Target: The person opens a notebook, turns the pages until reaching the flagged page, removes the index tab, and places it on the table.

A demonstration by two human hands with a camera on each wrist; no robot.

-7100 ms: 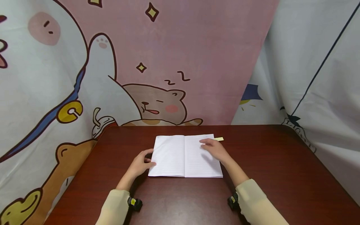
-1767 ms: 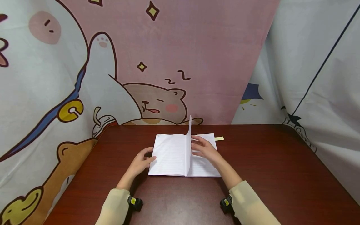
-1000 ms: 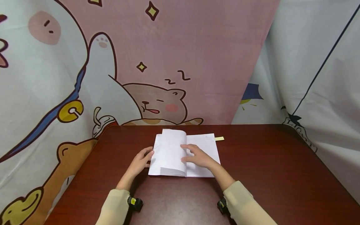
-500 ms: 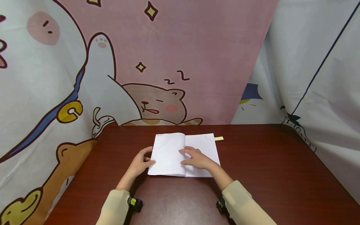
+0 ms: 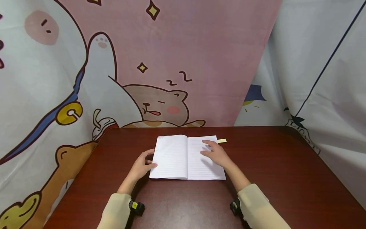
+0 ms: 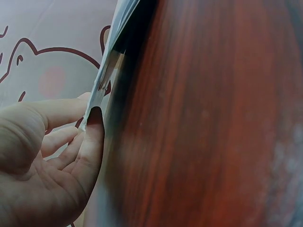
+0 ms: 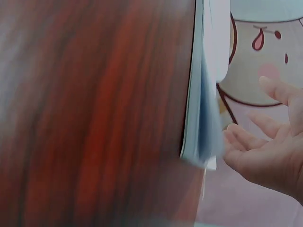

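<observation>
An open notebook (image 5: 172, 156) with lined white pages lies flat in the head view, its spine pointing away from me. My left hand (image 5: 140, 166) holds its left edge. In the left wrist view, the thumb is on one side of the notebook's edge (image 6: 98, 90) and a finger on the other. Over the right page hovers my right hand (image 5: 218, 155), fingers spread and gripping nothing. The right wrist view shows that hand beside the page edges (image 7: 208, 113), where some sheets stand a little lifted. A pale yellow tab (image 5: 222, 140) sticks out at the notebook's upper right.
The notebook lies on a dark red-brown wooden table (image 5: 183, 206). A cartoon-printed pink and white cloth (image 5: 217, 63) hangs behind the table's far edge, and white cloth (image 5: 328, 79) hangs on the right. Each wrist carries a small black camera (image 5: 137, 207).
A page stood up, swung over to the left and now lies flat on the left side. My right hand went left with it, then back over the right page. My left hand stayed.
</observation>
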